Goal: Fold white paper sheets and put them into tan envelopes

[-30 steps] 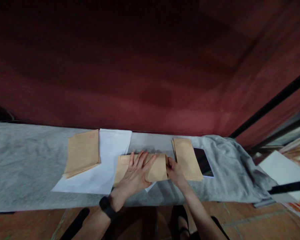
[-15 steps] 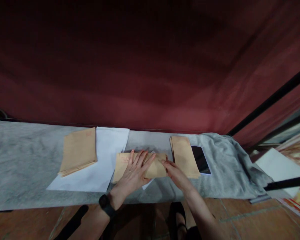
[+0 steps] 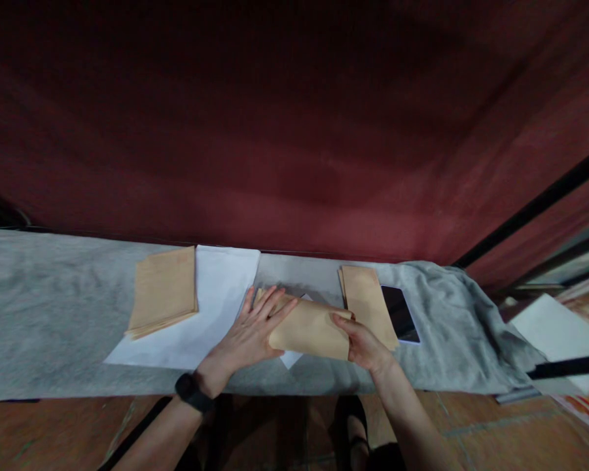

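A brown paper envelope (image 3: 310, 329) is in front of me, bowed and slightly tilted, with its right end raised. My right hand (image 3: 366, 343) grips that end, thumb on top and fingers behind it. Across its left end lies my left hand (image 3: 250, 330), fingers spread and pressing down on the paper; its thumb is at the lower edge. Under the envelope a small white paper (image 3: 291, 359) pokes out. More brown envelopes (image 3: 370, 304) lie in a stack just past my right hand.
A phone (image 3: 400, 314) lies right of that stack. At left, a pile of wider brown envelopes (image 3: 164, 291) rests on large white sheets (image 3: 226, 275). Grey cloth (image 3: 59, 314) covers the narrow bench, with a dark red curtain (image 3: 294, 196) behind. Black poles (image 3: 535, 206) stand at right.
My right hand has drawn the envelope's right end rightward and up, so the paper bows. The left hand has slid a little left, and the red print no longer shows.
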Tool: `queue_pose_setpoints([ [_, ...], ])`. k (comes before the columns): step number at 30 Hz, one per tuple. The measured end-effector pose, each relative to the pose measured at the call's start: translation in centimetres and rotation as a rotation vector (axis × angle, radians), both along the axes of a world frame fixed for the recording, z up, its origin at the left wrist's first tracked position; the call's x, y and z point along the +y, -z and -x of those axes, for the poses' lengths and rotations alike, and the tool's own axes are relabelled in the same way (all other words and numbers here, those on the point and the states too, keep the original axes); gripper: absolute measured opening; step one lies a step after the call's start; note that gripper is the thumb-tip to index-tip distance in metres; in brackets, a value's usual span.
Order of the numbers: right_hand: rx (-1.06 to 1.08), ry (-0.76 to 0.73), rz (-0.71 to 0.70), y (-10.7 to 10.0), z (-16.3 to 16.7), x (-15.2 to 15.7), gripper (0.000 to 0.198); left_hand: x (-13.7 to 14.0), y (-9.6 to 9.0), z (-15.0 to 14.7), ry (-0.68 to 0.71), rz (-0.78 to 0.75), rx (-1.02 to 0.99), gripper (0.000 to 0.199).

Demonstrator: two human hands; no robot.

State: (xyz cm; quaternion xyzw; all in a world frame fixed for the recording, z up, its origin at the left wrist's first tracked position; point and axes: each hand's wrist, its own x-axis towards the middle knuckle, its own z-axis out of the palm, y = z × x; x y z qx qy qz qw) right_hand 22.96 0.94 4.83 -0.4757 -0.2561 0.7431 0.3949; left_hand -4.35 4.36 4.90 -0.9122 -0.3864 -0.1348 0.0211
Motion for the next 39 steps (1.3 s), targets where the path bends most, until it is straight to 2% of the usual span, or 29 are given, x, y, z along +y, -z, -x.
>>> queue_pose_setpoints([
  [6,0.062,0.035,0.033,0.1,0.2,0.2,0.054,-0.3,-0.4,-0.2,0.015,-0.023,-0.018,0.1],
  [9,0.053,-0.006,0.004,0.1,0.4,0.1,0.051,-0.6,-0.2,-0.9,0.048,-0.021,-0.013,0.1],
  [14,0.051,-0.101,-0.135,-0.2,0.2,0.2,0.045,-0.7,-0.2,-1.2,0.023,-0.002,-0.008,0.093],
  [16,0.061,-0.094,-0.189,-0.3,-0.1,0.5,0.046,-0.4,-0.5,-0.6,-0.013,-0.02,-0.018,0.093],
  [18,0.019,-0.027,-0.258,-0.1,-0.5,1.1,0.046,0.2,-0.8,0.4,-0.064,-0.048,-0.024,0.094],
  [21,-0.27,0.175,-0.395,1.0,-0.8,2.1,0.04,1.1,-0.9,2.4,-0.164,-0.081,-0.035,0.099],
  [24,-0.773,0.267,-0.553,3.0,-0.2,2.6,0.034,1.7,-0.6,4.4,-0.261,-0.081,-0.018,0.106],
  [27,-1.164,0.16,-0.698,4.5,1.3,2.4,0.037,2.0,-0.2,5.8,-0.303,-0.05,0.009,0.107],
  [30,-1.447,0.031,-0.687,4.9,2.8,2.1,0.04,2.2,0.3,6.7,-0.334,-0.001,0.026,0.105],
  [34,-1.566,-0.02,-0.595,4.5,3.6,2.4,0.032,2.4,0.7,7.5,-0.361,0.048,0.033,0.106],
  [39,-1.396,0.017,-0.553,4.4,3.1,3.0,0.005,2.4,0.9,7.9,-0.354,0.102,0.032,0.107],
])
